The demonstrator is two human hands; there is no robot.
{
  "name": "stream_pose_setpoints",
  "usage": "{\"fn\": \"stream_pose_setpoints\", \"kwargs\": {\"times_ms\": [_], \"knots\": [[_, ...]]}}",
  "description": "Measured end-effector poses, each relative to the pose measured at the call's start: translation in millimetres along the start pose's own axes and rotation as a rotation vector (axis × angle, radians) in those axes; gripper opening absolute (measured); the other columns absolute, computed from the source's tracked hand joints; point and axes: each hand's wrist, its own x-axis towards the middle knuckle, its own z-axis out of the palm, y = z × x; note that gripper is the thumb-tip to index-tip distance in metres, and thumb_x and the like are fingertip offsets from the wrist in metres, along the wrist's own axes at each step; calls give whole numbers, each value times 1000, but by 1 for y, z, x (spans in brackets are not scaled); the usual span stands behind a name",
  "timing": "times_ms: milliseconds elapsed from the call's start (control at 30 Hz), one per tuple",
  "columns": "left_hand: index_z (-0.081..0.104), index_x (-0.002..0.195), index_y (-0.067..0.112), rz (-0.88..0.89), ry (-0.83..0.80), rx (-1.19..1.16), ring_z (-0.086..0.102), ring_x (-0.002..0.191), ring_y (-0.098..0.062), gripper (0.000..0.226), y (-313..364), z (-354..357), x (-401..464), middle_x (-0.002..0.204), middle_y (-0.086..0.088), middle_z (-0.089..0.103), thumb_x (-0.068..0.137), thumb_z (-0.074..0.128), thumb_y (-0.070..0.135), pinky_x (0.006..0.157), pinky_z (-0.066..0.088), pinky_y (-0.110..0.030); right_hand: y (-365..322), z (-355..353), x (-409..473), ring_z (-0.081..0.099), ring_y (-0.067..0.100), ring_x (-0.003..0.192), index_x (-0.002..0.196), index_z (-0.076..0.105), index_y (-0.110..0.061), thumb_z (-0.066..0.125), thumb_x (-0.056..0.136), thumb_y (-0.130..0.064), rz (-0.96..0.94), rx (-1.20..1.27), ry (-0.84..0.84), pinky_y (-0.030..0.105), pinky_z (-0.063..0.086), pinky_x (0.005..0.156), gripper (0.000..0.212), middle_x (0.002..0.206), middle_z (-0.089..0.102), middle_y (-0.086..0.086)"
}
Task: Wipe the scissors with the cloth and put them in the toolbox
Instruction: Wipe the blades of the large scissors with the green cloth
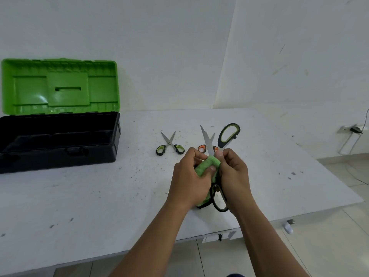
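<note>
At the far left the toolbox (60, 140) stands open on the table (99, 196), its green lid (60, 86) tipped back against the wall and the black tray showing nothing I can make out inside. Further right, a small green-handled pair of scissors (170, 144) lies flat with blades parted, well apart from the box. Next comes the left hand (187, 176), fingers curled round the green cloth (207, 166) and pressing it against the pivot area of the large scissors (217, 156), held open above the table. One blade points up and away; one handle loop sticks up to the right, the other hangs low by the wrist. The right hand (233, 172) pinches these scissors near the joint. Behind them an orange-handled pair (202, 148) is partly hidden.

The scissors look stiff, moderately heavy, with smooth steel likely slippery under cloth; the rubbery handles seem the safest hold, blades kept away from fingertips. The cloth is soft and bunches easily.
</note>
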Motion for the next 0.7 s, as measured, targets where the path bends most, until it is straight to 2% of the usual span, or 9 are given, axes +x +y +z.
{"fn": "stream_pose_setpoints", "kwargs": {"times_ms": [133, 267, 333, 400, 500, 567, 633, 700], "knots": [[44, 105, 32, 4, 3, 0, 68, 75, -14, 34, 0, 2, -2, 84, 1, 71, 94, 77, 26, 64, 53, -26, 2, 0, 4, 46, 19, 57, 85, 55, 0, 56, 108, -30, 37, -32, 17, 30, 39, 52, 38, 68, 53, 10], [39, 107, 33, -24, -28, 9, 63, 70, -13, 39, -2, -1, -4, 86, -2, 71, 95, 75, 27, 60, 47, -23, -1, -5, 13, 43, 19, 52, 86, 53, 1, 55, 108, -30, 44, -83, 31, 30, 37, 50, 38, 67, 51, 11], [38, 106, 34, -33, -66, 8, 63, 69, -18, 40, -9, -2, -8, 87, -4, 72, 95, 75, 25, 65, 54, -37, -5, -10, 20, 37, 16, 47, 82, 49, 0, 54, 109, -28, 45, -123, 58, 29, 33, 47, 39, 61, 44, 5], [38, 104, 37, -59, -104, 23, 64, 69, -21, 41, -16, -6, -13, 87, -5, 73, 95, 76, 24, 69, 56, -42, -8, -13, 27, 35, 14, 43, 81, 49, -1, 53, 109, -27, 40, -159, 89, 29, 33, 47, 38, 56, 40, 0], [38, 104, 41, -131, -149, 34, 66, 69, -18, 40, -23, -19, -18, 90, -5, 73, 97, 74, 25, 58, 53, -27, -12, -28, 36, 36, 13, 41, 87, 46, 8, 53, 109, -26, 26, -151, 175, 34, 38, 52, 41, 56, 38, 2], [41, 109, 42, -187, -65, -15, 69, 76, -13, 36, -21, -33, -11, 95, 0, 73, 98, 73, 29, 60, 49, -21, -11, -36, 36, 35, 15, 46, 87, 46, 7, 53, 109, -28, 9, -198, 149, 39, 39, 55, 42, 59, 38, 3], [44, 115, 41, -201, 23, -70, 70, 83, -11, 35, -15, -44, 4, 99, 4, 74, 97, 74, 33, 64, 48, -19, -7, -35, 30, 35, 14, 47, 82, 51, 1, 53, 109, -29, -5, -229, 88, 39, 39, 55, 40, 58, 39, 2], [45, 120, 40, -173, -25, -48, 71, 85, -9, 40, -5, -42, 16, 98, 7, 75, 95, 76, 34, 65, 47, -17, -3, -28, 21, 37, 13, 45, 75, 57, -12, 53, 109, -28, -3, -229, 27, 35, 36, 49, 38, 55, 40, -1]]}}
